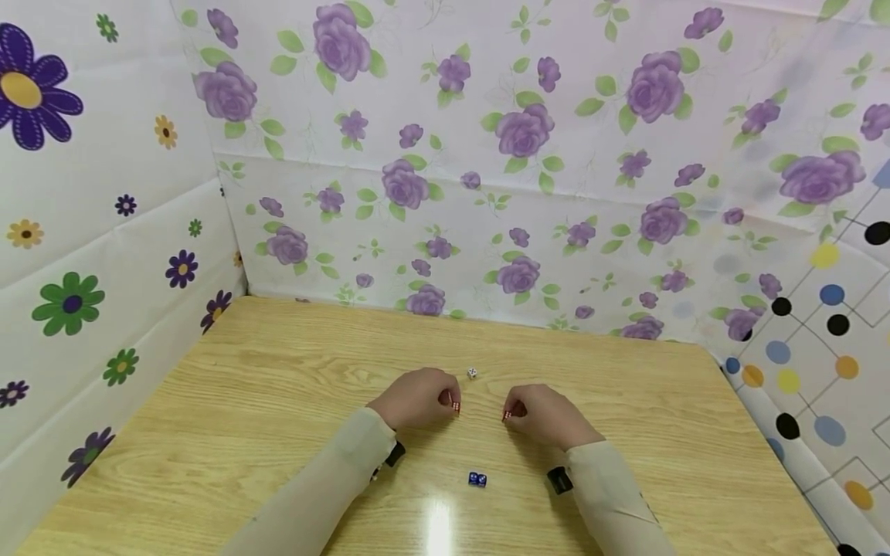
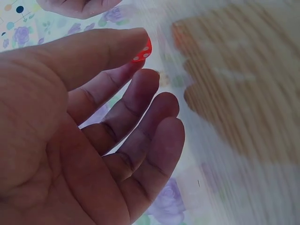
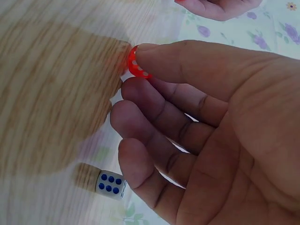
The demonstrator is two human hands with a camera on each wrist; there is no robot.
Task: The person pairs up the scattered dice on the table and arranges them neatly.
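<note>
Between thumb and forefinger my left hand (image 1: 419,397) pinches a red die (image 1: 455,407) with white dots, just above the table. Across from it, my right hand (image 1: 547,415) pinches a second red die (image 1: 507,415) the same way. Both dice are partly covered by the thumbs in the wrist views, where the other fingers curve loosely below. Beyond the hands lies a white die (image 1: 472,373); the right wrist view shows its face with blue dots (image 3: 110,184). Nearer to me, two blue dice (image 1: 477,479) sit side by side, touching or almost touching.
The wooden table (image 1: 292,371) meets a back wall sheet (image 1: 452,216) with purple flowers. A flowered sheet (image 1: 139,324) borders the left side and a dotted one (image 1: 820,363) the right. Dark bands (image 1: 559,479) show at the wrists.
</note>
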